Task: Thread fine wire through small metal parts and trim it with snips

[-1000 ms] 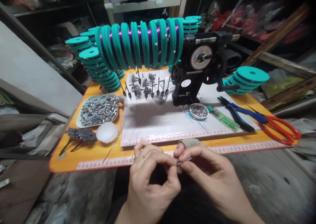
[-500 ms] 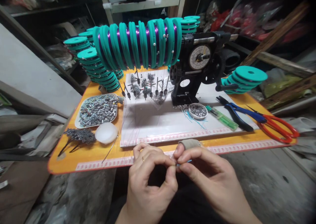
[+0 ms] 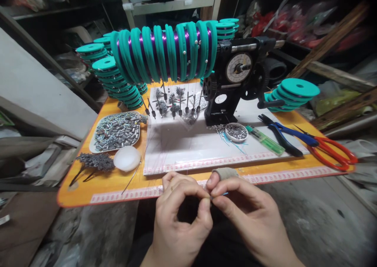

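Nearest of all, two bare hands meet just in front of the near edge of the white board (image 3: 165, 157), above the strip of floor between the lap and the board. The right hand (image 3: 259, 212) pinches a thin blue piece (image 3: 225, 193) with its thumb and a finger, so it is the hand closer to it. The left hand (image 3: 167, 220) has its thumb and finger tips pressed together, right beside the piece's left end; what they pinch is too small to tell. The blue piece lies sideways, about in line with the board's near edge, its right end tipped up a little and poking out past the right fingers.

The orange tabletop (image 3: 78, 192) is under the board. Left of the board are a white cup (image 3: 127, 158) and, behind it, a tray (image 3: 94, 150) of little gray parts. On the board, toward its right, sit pliers (image 3: 278, 135) and a small dish (image 3: 237, 141). Farther back on it stands a black machine (image 3: 229, 88), with green reels (image 3: 165, 55) in a row above the board.
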The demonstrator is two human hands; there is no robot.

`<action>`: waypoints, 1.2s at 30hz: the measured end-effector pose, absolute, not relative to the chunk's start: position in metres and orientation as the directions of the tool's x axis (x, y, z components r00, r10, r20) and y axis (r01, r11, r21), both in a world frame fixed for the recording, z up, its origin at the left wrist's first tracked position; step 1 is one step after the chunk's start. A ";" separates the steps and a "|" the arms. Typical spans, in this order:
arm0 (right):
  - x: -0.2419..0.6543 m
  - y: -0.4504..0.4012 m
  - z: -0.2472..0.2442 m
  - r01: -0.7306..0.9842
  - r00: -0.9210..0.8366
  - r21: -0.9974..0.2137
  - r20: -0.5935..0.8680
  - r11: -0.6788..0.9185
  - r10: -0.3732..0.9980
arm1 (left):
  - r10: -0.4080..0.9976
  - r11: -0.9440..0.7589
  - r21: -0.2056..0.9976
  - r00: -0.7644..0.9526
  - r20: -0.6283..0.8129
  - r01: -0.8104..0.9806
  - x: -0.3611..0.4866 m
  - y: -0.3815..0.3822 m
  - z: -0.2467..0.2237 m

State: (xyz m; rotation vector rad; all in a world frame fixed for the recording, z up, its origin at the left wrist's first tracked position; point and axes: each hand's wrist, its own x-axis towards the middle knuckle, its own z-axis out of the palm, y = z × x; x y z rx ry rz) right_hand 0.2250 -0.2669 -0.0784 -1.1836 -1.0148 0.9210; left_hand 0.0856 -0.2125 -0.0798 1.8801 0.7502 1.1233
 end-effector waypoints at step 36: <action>0.218 -0.267 -0.085 -0.293 0.251 -0.952 0.013 0.088 0.968 | 0.826 -0.512 0.849 0.347 0.445 0.130 0.092 -0.214 -0.074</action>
